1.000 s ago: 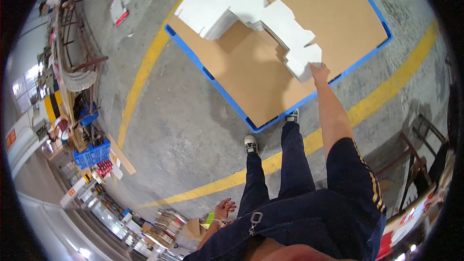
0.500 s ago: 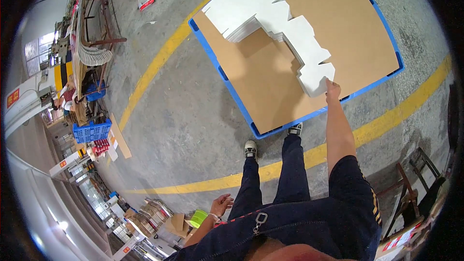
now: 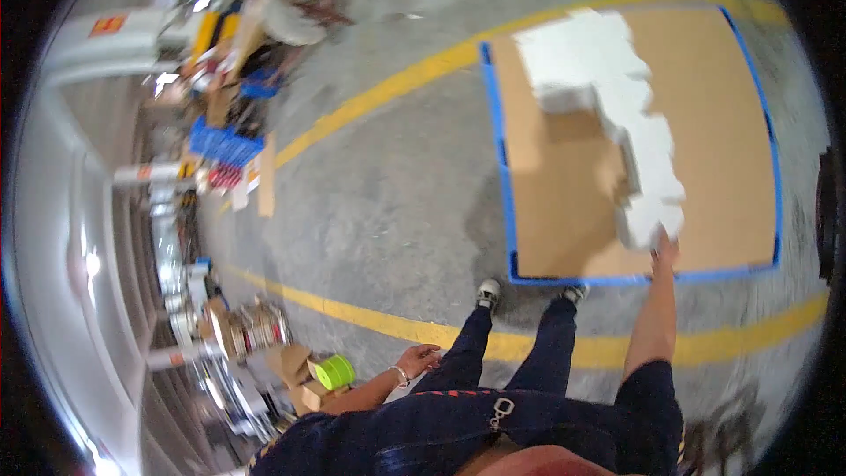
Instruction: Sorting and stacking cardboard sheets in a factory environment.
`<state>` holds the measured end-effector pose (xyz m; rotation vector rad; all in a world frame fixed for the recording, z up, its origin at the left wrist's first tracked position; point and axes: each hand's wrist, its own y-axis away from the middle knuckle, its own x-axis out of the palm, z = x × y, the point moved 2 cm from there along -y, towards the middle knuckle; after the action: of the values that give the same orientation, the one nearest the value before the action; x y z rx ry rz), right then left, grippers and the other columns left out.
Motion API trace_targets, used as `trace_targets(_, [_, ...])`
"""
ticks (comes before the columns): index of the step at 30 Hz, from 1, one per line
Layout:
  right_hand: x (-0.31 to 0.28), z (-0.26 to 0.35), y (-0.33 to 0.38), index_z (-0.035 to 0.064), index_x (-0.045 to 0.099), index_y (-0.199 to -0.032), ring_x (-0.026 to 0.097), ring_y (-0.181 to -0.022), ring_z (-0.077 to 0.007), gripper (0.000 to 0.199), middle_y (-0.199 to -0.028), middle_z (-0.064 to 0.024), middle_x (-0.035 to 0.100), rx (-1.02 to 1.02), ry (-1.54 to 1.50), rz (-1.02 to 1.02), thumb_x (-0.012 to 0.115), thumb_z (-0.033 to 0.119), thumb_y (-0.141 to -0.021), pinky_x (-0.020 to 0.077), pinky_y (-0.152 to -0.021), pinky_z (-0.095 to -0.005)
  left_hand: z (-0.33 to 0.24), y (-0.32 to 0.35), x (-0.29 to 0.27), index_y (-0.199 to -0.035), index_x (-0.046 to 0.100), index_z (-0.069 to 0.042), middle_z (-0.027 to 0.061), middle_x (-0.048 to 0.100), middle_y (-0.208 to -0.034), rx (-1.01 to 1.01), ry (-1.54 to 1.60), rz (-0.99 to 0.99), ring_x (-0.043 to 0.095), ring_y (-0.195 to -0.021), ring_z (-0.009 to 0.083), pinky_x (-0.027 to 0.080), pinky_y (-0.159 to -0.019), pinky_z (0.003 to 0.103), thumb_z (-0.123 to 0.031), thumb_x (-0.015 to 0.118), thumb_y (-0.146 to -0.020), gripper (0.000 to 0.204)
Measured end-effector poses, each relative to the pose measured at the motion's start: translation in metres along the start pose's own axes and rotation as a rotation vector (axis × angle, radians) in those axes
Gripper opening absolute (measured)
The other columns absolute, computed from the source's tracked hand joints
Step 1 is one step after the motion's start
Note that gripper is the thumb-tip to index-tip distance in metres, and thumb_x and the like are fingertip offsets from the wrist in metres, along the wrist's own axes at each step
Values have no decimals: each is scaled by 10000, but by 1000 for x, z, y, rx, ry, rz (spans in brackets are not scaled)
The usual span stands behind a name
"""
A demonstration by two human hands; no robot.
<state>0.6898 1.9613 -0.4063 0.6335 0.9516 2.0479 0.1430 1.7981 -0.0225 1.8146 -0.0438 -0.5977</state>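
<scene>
Head view's pretty blurry, but here's what I've got. Stack of white die-cut cardboard blanks (image 3: 626, 97) sits around 2 o'clock, lying flat on a brown cardboard sheet (image 3: 723, 141) that tops a blue pallet (image 3: 508, 211). Right hand (image 3: 667, 253), past 3 o'clock, has its fingers on the near end of the stack; too smeared to tell if it's actually gripping. Left hand (image 3: 419, 358) hangs down at 6 o'clock with nothing in it, fingers loosely spread, right by the left trouser leg (image 3: 463, 344).

As for clutter: both shoes (image 3: 488, 293) are by the pallet's near edge, so legs and feet sit between the left hand and the pallet. Yellow floor line (image 3: 608, 353) runs behind the shoes. Lime-green reel (image 3: 335, 372) at 7 o'clock, just beside an open cardboard box (image 3: 293, 361). Blue plastic crate (image 3: 225, 143) near 10 o'clock, well apart from the pallet.
</scene>
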Motion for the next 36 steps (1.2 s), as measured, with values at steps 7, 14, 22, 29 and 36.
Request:
trace_targets(7, [16,37,23,67,564,-1143,588,-991,-203,464,-1100,-52,613,82,-226,107,740,277,-769,516,-768,-341,8,8,2,-1209,551,-42,69,664,-937,38,41,35,638,-788,131,517,-676,257,-247,614,-874,398])
trace_targets(14, [50,82,62,37,428,-1267,564,-1046,-257,589,-1194,-91,555,-90,-8,125,713,212,-782,478,-866,-400,17,16,-10,-1224,534,-28,82,660,-964,105,90,24,649,-820,147,528,-693,278,-241,597,-885,405])
trace_targets(22, [70,112,60,-32,447,-1282,588,-1006,-295,573,-1171,-172,578,-586,384,-306,669,41,-758,484,-861,-413,50,2,-30,-1218,544,-36,77,658,-901,150,185,-20,643,-760,135,524,-665,274,-261,595,-878,411])
trace_targets(29, [44,86,34,-45,513,-1227,611,-959,-362,588,-1115,-217,609,-644,552,-362,715,170,-718,491,-834,-405,92,4,-35,-1166,585,-22,109,680,-905,216,-66,-19,657,-781,152,521,-665,277,-290,625,-833,429])
trace_targets(36, [56,47,28,-54,511,-1223,602,-989,-358,620,-1111,-225,606,-471,628,-494,697,231,-704,477,-850,-434,49,14,-25,-1191,563,-20,111,678,-939,22,93,-37,656,-804,152,521,-675,281,-257,609,-860,411])
